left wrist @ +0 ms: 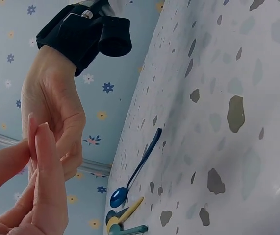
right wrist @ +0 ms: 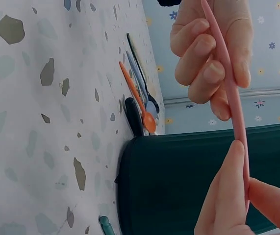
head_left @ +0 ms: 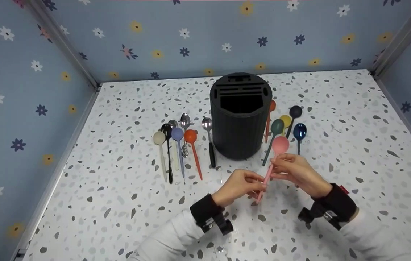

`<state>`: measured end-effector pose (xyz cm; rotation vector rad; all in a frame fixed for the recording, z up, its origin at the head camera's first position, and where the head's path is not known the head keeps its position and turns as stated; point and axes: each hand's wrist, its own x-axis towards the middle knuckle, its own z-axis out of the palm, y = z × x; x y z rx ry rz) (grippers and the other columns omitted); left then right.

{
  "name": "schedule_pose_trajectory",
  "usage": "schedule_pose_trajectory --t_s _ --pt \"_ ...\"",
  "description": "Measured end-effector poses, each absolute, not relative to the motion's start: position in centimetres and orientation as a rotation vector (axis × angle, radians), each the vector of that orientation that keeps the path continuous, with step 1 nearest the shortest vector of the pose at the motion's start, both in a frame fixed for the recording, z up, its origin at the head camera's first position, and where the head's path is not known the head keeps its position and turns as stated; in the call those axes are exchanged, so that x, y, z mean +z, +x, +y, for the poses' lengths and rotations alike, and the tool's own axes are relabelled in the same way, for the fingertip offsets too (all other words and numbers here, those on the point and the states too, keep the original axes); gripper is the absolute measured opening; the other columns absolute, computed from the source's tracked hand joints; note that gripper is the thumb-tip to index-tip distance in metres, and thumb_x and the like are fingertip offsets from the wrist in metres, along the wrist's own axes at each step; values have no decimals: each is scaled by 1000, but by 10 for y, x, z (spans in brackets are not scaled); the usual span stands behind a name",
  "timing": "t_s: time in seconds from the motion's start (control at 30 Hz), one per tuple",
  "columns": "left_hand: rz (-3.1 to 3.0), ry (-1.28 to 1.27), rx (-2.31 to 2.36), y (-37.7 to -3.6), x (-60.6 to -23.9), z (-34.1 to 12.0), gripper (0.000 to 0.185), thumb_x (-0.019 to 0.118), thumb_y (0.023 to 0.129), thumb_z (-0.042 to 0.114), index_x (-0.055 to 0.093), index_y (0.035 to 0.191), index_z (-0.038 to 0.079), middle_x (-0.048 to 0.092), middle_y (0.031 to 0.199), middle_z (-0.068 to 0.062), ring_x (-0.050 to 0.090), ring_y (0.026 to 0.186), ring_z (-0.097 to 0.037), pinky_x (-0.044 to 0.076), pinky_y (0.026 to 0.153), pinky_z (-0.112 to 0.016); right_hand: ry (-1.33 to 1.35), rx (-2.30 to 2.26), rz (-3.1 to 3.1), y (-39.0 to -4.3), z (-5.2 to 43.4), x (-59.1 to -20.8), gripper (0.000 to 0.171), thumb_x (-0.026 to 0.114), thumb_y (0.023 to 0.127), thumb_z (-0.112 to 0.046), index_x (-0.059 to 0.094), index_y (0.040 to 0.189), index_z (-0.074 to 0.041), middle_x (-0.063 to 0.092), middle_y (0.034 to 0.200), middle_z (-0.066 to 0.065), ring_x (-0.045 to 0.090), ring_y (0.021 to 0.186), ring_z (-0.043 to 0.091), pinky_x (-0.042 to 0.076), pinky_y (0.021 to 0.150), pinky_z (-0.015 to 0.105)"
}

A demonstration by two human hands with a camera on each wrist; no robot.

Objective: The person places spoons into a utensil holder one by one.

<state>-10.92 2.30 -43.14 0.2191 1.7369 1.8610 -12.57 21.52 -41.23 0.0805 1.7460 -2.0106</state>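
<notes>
Both hands hold one pink spoon above the table, its bowl pointing away from the person. My right hand pinches the handle just below the bowl. Lower down, my left hand grips the same handle close to its end. In the right wrist view the pink handle runs between the two hands, thumb and fingers on either side of it. Just beyond the hands stands a dark ribbed utensil holder with slots and one large opening on top.
Left of the holder lie several spoons, among them an orange spoon, a purple one and a beige one. On its right are a green spoon, a yellow one and a blue one. Flowered panels enclose the table.
</notes>
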Motion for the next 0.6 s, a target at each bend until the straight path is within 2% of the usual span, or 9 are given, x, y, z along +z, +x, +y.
schedule_pose_trajectory --t_s 0.23,0.6 --pt "1753 268 1830 -114 -413 21 20 61 80 -2 61 97 -10 65 83 -22 59 57 -10 56 60 -30 29 -1992 1795 -131 215 -395 15 55 88 -14 50 93 -1 53 90 7 57 82 15 49 86 36" --pt "1764 356 1822 -127 -385 19 19 60 80 -3 60 96 -13 64 84 -25 59 58 -11 56 60 -31 -13 -1938 1930 -140 212 -364 28 60 85 -20 46 96 1 51 90 7 57 84 16 48 88 36"
